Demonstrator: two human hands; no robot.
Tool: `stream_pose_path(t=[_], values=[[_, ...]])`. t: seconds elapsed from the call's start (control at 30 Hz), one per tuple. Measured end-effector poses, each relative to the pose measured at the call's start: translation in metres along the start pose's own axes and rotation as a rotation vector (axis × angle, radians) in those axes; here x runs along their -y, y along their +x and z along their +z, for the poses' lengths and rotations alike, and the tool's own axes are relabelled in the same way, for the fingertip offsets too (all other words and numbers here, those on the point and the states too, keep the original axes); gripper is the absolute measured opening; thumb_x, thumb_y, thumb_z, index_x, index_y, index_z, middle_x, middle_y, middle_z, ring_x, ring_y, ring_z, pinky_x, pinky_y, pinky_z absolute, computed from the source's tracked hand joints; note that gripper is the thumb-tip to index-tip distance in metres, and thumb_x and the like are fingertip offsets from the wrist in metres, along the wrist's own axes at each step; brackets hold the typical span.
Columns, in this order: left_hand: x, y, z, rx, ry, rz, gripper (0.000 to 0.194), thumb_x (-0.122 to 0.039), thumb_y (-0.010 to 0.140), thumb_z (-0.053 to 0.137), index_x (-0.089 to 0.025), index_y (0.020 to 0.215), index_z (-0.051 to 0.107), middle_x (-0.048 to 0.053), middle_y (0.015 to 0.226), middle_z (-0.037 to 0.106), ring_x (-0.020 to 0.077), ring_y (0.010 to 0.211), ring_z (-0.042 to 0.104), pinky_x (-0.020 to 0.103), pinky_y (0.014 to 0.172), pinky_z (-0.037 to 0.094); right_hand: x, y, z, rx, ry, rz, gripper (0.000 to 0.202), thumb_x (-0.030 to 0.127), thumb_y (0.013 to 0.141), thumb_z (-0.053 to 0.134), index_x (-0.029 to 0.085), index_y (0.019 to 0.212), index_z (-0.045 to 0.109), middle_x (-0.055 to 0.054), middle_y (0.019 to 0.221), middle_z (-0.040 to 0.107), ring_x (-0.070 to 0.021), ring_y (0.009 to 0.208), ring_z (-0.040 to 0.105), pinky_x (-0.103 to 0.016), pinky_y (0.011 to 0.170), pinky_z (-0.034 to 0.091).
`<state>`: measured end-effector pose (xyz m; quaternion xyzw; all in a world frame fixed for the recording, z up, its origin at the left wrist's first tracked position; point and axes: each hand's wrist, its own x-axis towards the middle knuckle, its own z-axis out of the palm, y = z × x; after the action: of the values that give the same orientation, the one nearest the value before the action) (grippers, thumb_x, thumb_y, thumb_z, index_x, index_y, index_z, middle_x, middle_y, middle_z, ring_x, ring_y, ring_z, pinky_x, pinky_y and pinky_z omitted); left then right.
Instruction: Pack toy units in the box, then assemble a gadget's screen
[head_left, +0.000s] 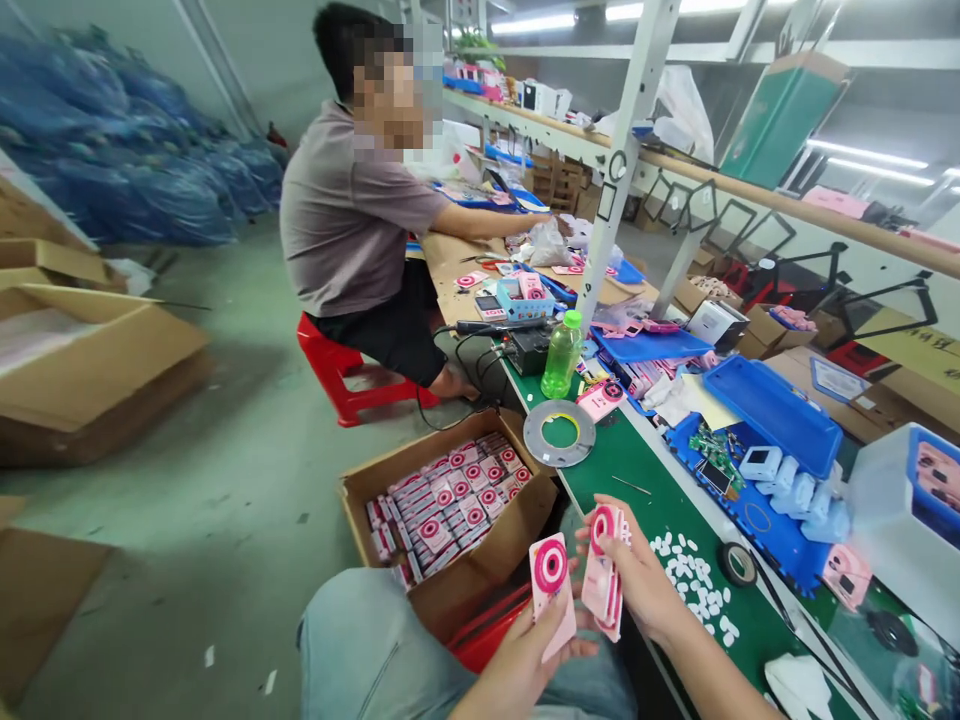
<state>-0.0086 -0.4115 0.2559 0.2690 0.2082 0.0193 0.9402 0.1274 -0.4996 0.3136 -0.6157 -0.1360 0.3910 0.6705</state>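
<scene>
Low in the view, my left hand [536, 640] grips a pink panel [551, 580] with a dark pink ring on it, held upright. Close beside it on the right, my right hand [634, 560] is closed on a small stack of similar pink panels [600, 590]. The two hands are near each other, over my lap. To their left, a cardboard box [480, 580] on the floor holds rows of the same pink pieces [457, 500].
A green-topped bench [622, 480] runs along the right, with a tape reel [559, 433], green bottle [562, 355], white pieces [694, 590] and blue trays [772, 410]. A person [360, 200] sits on a red stool [337, 370] ahead. Cartons [97, 370] stand left.
</scene>
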Motion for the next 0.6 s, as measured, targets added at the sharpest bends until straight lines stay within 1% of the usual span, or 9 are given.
stream_pose_path(t=[0.07,0.13,0.2,0.27,0.3,0.37,0.43,0.5,0.6], values=[[0.001,0.002,-0.004,0.043,-0.048,-0.072,0.058,-0.058,0.073,0.088,-0.014,0.109,0.076,0.014,0.103,0.078,0.0256,0.091,0.073,0.035,0.077,0.057,0.0,0.002,0.002,0.032,0.163,-0.054,0.057,0.052,0.082,0.078,0.029,0.129,0.054,-0.007,0.122,0.068,-0.0253,0.112,0.069,-0.042,0.099,0.055],[0.006,0.003,-0.009,0.129,-0.102,-0.165,0.054,-0.06,0.072,0.087,-0.013,0.098,0.077,0.01,0.088,0.077,0.0205,0.075,0.071,0.03,0.068,0.054,-0.001,0.006,0.007,0.126,0.275,-0.069,0.058,0.052,0.079,0.082,0.027,0.125,0.057,-0.008,0.118,0.071,-0.0274,0.113,0.071,-0.044,0.098,0.055],[0.012,0.003,-0.013,0.202,-0.169,-0.232,0.053,-0.064,0.076,0.082,-0.013,0.089,0.076,0.004,0.071,0.072,0.0127,0.054,0.061,0.025,0.058,0.047,-0.005,0.009,0.012,0.223,0.314,-0.075,0.059,0.053,0.076,0.085,0.026,0.121,0.058,-0.009,0.116,0.073,-0.0286,0.113,0.072,-0.044,0.095,0.057],[0.016,0.002,-0.017,0.234,-0.221,-0.272,0.055,-0.069,0.083,0.073,-0.014,0.086,0.074,0.0,0.062,0.067,0.0077,0.043,0.049,0.023,0.054,0.042,-0.01,0.013,0.014,0.284,0.308,-0.102,0.059,0.053,0.074,0.087,0.026,0.118,0.059,-0.009,0.117,0.074,-0.0285,0.115,0.072,-0.042,0.093,0.057],[0.016,0.001,-0.018,0.245,-0.234,-0.288,0.057,-0.071,0.085,0.068,-0.014,0.086,0.074,0.0,0.06,0.066,0.0072,0.042,0.046,0.023,0.054,0.041,-0.013,0.014,0.014,0.301,0.299,-0.117,0.059,0.053,0.074,0.088,0.026,0.118,0.059,-0.01,0.119,0.074,-0.0279,0.114,0.072,-0.041,0.091,0.058],[0.014,0.0,-0.02,0.281,-0.237,-0.322,0.064,-0.076,0.086,0.062,-0.014,0.086,0.074,0.001,0.059,0.066,0.0086,0.044,0.048,0.024,0.056,0.043,-0.019,0.018,0.012,0.328,0.263,-0.138,0.059,0.054,0.074,0.087,0.026,0.118,0.06,-0.011,0.124,0.074,-0.0262,0.112,0.072,-0.039,0.09,0.058],[0.01,0.001,-0.021,0.322,-0.238,-0.326,0.069,-0.079,0.086,0.059,-0.012,0.088,0.074,0.002,0.063,0.066,0.0107,0.049,0.053,0.025,0.059,0.045,-0.025,0.021,0.009,0.347,0.204,-0.161,0.06,0.054,0.074,0.088,0.026,0.12,0.062,-0.012,0.128,0.073,-0.0253,0.119,0.069,-0.039,0.098,0.055],[0.006,0.004,-0.02,0.377,-0.273,-0.316,0.074,-0.081,0.086,0.055,-0.011,0.096,0.075,0.004,0.07,0.068,0.0129,0.053,0.057,0.027,0.06,0.047,-0.031,0.024,0.007,0.359,0.165,-0.174,0.061,0.055,0.073,0.088,0.026,0.121,0.063,-0.011,0.13,0.072,-0.0238,0.124,0.066,-0.037,0.102,0.052],[0.003,0.01,-0.017,0.465,-0.383,-0.295,0.081,-0.083,0.086,0.052,-0.008,0.11,0.073,0.007,0.079,0.069,0.0167,0.061,0.063,0.031,0.062,0.051,-0.038,0.027,0.004,0.37,0.162,-0.146,0.06,0.053,0.076,0.087,0.028,0.124,0.063,-0.01,0.133,0.07,-0.0202,0.111,0.071,-0.032,0.09,0.056]])
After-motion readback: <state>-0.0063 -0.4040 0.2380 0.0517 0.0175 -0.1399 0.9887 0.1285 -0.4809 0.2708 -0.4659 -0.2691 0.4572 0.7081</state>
